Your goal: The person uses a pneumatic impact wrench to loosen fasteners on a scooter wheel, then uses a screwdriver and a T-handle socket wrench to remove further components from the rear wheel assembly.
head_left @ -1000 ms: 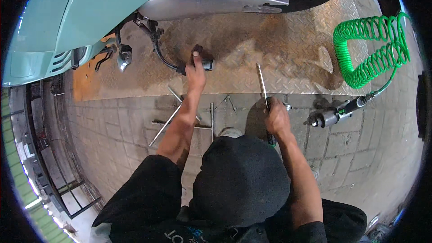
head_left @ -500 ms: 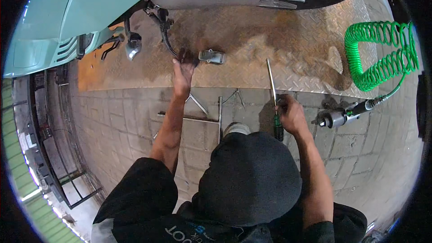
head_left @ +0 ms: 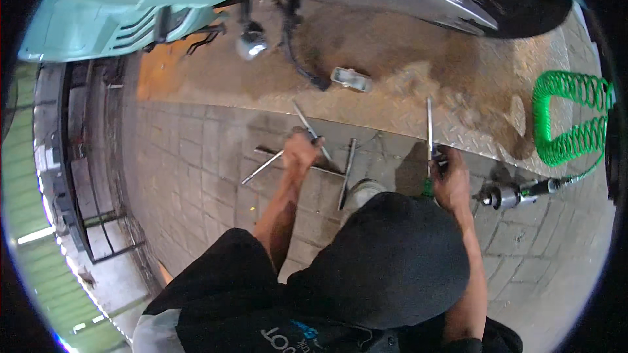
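Note:
My left hand (head_left: 299, 153) is closed around a chrome T-handle wrench (head_left: 256, 170) low over the pavers, among more crossed metal wrenches (head_left: 348, 168). My right hand (head_left: 453, 186) has its fingers curled at a long screwdriver (head_left: 430, 117) with a green handle, partly hidden by the fingers, near the metal plate's edge. A small pale rectangular housing (head_left: 350, 79) lies on the rusty plate (head_left: 418, 46), beside the end of a black hose (head_left: 301, 70) hanging from the scooter.
The pale green scooter body (head_left: 85, 19) spans the top, with a chrome part (head_left: 252, 40) hanging below. At right lie a coiled green air hose (head_left: 543, 117) and an air impact gun (head_left: 504, 196). A black metal frame (head_left: 69, 163) runs along the left.
My left hand has let go of the hose and housing area on the plate and moved down to the wrenches on the floor. The view has shifted, so the scene appears further right.

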Tool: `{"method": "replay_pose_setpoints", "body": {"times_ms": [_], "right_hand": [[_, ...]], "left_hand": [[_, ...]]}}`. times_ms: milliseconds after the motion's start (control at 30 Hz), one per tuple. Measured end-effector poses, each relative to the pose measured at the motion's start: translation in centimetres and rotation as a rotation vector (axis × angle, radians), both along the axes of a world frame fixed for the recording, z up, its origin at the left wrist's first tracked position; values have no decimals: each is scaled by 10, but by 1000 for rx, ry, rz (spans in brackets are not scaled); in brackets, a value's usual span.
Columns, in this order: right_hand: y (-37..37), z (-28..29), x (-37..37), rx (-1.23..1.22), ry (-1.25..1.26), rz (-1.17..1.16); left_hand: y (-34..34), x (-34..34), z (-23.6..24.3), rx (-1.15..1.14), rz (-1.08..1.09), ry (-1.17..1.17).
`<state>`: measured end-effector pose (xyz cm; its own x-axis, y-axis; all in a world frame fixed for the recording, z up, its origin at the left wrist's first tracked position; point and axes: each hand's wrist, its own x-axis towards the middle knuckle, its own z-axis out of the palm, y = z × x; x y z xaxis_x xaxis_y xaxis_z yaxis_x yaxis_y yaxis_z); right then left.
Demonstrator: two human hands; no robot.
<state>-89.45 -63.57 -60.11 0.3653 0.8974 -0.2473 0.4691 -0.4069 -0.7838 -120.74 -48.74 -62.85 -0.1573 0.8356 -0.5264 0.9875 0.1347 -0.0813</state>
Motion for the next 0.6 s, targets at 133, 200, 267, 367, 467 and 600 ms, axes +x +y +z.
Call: {"method": "replay_pose_setpoints", "body": {"times_ms": [133,200,267,367,467,600], "right_hand": [[2,9,-4,-77,-20,30],[2,9,-6,-63,-19,29],[7,8,-13,-102,21,35],[2,11,2,-106,22,15],[-3,1,8,-9,-93,118],[38,54,-25,312,-265,232]], "left_hand": [[-7,34,46,-4,194,-132],[-16,3,26,213,105,-109],[-20,-54,-10,482,-50,-22],[-22,-61,-14,397,-129,15],[-25,-74,-27,492,-398,53],[-22,-48,5,394,-397,-329]]}}
